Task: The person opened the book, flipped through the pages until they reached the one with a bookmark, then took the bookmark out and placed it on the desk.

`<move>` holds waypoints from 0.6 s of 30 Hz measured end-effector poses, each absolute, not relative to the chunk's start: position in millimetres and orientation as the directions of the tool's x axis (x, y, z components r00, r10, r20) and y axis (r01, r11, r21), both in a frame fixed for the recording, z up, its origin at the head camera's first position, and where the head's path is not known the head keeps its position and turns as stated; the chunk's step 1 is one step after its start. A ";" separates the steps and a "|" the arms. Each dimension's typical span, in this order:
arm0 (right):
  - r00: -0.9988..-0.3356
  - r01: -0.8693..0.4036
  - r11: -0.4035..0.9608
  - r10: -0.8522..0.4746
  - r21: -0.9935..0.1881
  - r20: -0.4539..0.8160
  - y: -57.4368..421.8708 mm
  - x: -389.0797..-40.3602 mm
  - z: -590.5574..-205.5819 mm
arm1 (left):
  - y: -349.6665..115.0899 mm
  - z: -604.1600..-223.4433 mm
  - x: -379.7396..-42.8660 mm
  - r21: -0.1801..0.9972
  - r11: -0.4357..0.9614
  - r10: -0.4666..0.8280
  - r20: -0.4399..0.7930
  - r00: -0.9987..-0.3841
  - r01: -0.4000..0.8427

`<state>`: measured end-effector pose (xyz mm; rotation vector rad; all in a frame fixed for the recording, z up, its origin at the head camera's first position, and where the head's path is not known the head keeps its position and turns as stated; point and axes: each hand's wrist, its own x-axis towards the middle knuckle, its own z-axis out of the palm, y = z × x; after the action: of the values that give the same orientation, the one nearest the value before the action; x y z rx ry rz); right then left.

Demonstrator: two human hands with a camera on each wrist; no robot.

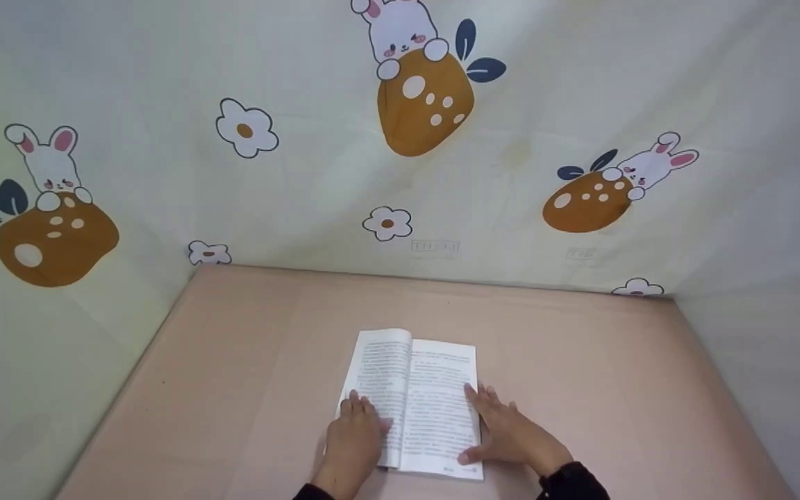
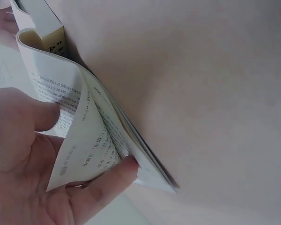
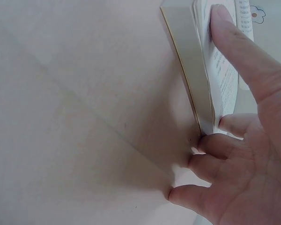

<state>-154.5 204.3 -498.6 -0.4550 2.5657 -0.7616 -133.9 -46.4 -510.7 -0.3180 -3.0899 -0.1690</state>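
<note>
An open book (image 1: 438, 403) with printed white pages lies on the table, its left page bowed near the spine. At its lower left, my left hand (image 1: 355, 437) holds the left side, thumb across the print. In the left wrist view, a curled page (image 2: 86, 145) stands up between thumb and fingers, hiding some of them. On the other side, my right hand (image 1: 511, 430) rests at the right edge, fingers spread. Its thumb (image 3: 241, 47) lies on the page in the right wrist view, while the other fingertips touch the book's edge and the tabletop beside it.
The table (image 1: 268, 347) has a plain pinkish-beige cover. Behind it and along both sides hangs a pale cloth (image 1: 303, 194) printed with rabbits, brown fruit shapes and flowers. Dark sleeves (image 1: 573, 482) cover both wrists.
</note>
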 end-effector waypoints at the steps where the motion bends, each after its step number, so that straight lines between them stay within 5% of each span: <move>1: -0.855 -0.188 0.797 -0.421 -0.575 -0.303 204.4 -154.7 -498.7 | -46.4 -510.7 -133.8 0.097 0.975 0.199 0.042 -0.979 0.202; 12: -0.828 -0.205 0.781 -0.459 -0.590 -0.321 204.6 -154.4 -497.6 | -39.5 -511.9 -130.8 0.042 0.984 0.171 0.029 -0.985 0.172; 18: -0.810 -0.198 0.784 -0.469 -0.588 -0.352 205.1 -155.0 -497.6 | -36.1 -516.1 -130.4 -0.136 0.970 0.208 0.054 -0.977 0.200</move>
<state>-155.0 205.1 -497.6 -0.4989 2.4835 -0.7435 -130.4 -36.1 -516.1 -0.3162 -3.0504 0.1994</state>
